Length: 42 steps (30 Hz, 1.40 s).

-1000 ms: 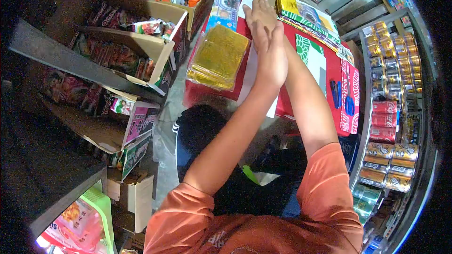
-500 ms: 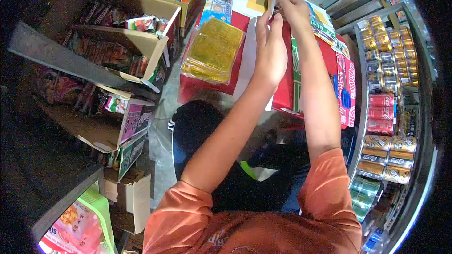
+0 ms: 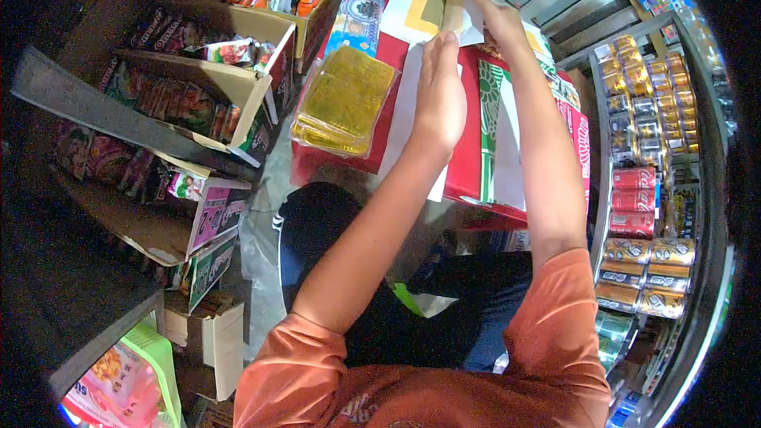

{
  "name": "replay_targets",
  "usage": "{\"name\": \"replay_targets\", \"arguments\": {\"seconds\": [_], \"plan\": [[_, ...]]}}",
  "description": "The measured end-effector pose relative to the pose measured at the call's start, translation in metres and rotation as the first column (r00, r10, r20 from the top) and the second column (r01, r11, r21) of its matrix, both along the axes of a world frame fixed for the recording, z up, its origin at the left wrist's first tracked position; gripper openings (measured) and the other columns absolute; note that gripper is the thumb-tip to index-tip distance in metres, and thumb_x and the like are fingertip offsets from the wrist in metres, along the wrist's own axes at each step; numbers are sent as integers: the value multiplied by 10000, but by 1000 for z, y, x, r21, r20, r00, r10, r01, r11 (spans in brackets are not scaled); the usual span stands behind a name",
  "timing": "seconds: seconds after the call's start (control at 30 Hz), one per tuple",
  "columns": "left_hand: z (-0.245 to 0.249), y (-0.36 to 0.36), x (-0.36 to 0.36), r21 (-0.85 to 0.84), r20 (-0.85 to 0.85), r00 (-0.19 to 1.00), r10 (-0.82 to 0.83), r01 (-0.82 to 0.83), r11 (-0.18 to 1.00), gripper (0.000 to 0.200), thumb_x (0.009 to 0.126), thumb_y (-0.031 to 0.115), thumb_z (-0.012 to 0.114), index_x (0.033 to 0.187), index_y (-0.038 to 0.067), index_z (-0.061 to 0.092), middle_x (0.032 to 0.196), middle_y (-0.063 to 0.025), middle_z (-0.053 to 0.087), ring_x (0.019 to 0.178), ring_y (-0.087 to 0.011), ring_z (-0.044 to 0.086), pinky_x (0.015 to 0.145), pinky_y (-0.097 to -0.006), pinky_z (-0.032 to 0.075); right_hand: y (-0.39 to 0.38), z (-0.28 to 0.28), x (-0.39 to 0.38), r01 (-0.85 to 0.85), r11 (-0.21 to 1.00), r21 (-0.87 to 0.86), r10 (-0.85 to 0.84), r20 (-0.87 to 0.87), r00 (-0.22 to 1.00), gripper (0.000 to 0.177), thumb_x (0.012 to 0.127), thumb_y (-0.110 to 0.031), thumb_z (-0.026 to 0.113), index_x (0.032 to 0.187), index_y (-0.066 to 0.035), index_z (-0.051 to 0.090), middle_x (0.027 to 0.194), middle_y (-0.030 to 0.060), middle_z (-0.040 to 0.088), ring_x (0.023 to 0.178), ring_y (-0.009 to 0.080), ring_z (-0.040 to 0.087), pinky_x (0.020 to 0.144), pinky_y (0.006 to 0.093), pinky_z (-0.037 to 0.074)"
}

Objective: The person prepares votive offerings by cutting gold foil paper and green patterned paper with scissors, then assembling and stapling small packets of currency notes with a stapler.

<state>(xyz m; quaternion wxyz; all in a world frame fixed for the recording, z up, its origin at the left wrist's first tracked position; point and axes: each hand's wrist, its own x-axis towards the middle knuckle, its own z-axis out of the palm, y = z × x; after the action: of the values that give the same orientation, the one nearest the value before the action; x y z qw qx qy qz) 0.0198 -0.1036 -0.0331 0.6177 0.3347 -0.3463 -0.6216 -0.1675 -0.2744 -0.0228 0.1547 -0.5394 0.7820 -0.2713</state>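
White paper with a yellow-brown panel (image 3: 428, 5) lies at the back of the red surface (image 3: 468, 143), its right part raised and folded. My left hand (image 3: 441, 87) rests below the raised part with its fingertips at its lower edge, fingers extended close together. My right hand (image 3: 498, 20) reaches the paper's right edge, fingers bent around it. A stack of gold sheets in clear wrap (image 3: 346, 99) lies left of my left hand. Behind the stack is a blue printed packet (image 3: 355, 22). A green and white patterned paper (image 3: 491, 111) lies between my forearms.
Open cartons of packets (image 3: 265, 103) stand at the left beside a dark beam (image 3: 119, 115). At the right, a metal-framed shelf holds gold cans (image 3: 672, 254) and red cans (image 3: 632, 202). Wooden slats (image 3: 575, 0) are behind the table.
The view has shifted slightly. The raised paper now leans open to the right, showing its white face, and my right hand has moved to its right edge.
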Motion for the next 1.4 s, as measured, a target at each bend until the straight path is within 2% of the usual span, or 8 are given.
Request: {"name": "replay_targets", "arguments": {"seconds": [0.13,0.23,0.4,0.5,0.77,1.1,1.23,1.4], "plan": [[-4,-4,-5,-4,24,1000,-8,8,1000,608,1055,410,390,1473,-27,456,1520,-179,470,1443,-262,388,1205,-362,253,-4,15,0,-139,987,78,157,-318,935,595,762,-619,672,1025,-100,793,964,180,766,1002,359,722,906,445,534],[6,1,-4,28,-28,999,-18,18,999,610,1076,426,394,1484,-28,415,1498,-200,470,1419,-297,415,1182,-366,287,-15,14,-3,-60,998,-13,53,-322,945,544,767,-581,688,933,-76,799,941,186,762,966,364,728,889,445,540],[-1,-2,-11,-2,-54,999,-5,5,1000,577,1076,394,403,1447,-47,440,1456,-224,496,1389,-314,441,1174,-366,296,-8,41,0,-179,984,0,171,-297,939,503,777,-574,684,948,-115,797,921,203,747,895,366,729,828,447,541],[1,0,-12,23,-35,999,-4,5,1000,574,1077,395,398,1434,-53,446,1452,-230,498,1388,-319,442,1173,-367,298,-14,48,-4,-217,973,-76,168,-407,898,472,813,-480,734,879,-13,752,699,80,689,616,182,625,623,347,489],[-4,-1,-11,7,-37,999,-5,5,1000,590,1071,410,403,1438,-50,443,1468,-223,492,1402,-322,432,1177,-372,295,-14,79,-33,-317,948,-39,300,-228,926,447,871,-458,709,926,-18,762,679,49,656,569,136,576,531,317,440],[-11,1,-10,15,-37,998,-46,46,999,591,1025,395,461,1457,-9,463,1463,-186,508,1400,-307,451,1182,-394,307,130,130,-41,-186,963,-194,216,147,965,432,929,-379,693,1149,-10,738,959,41,730,829,113,661,739,267,501],[-6,10,-17,122,-104,974,-200,212,970,630,1026,428,460,1489,2,423,1490,-198,490,1394,-316,463,1171,-415,342,211,127,-36,-6,975,-223,90,367,926,433,944,-311,694,1207,33,686,1129,102,717,949,152,683,853,266,515],[-14,19,-32,208,-393,768,-505,609,765,649,1019,491,455,1490,46,437,1464,-121,551,1329,-235,539,1145,-390,371,277,94,-49,73,985,-159,20,514,857,358,941,-294,727,1128,11,709,997,61,735,836,106,675,766,242,517]]}}
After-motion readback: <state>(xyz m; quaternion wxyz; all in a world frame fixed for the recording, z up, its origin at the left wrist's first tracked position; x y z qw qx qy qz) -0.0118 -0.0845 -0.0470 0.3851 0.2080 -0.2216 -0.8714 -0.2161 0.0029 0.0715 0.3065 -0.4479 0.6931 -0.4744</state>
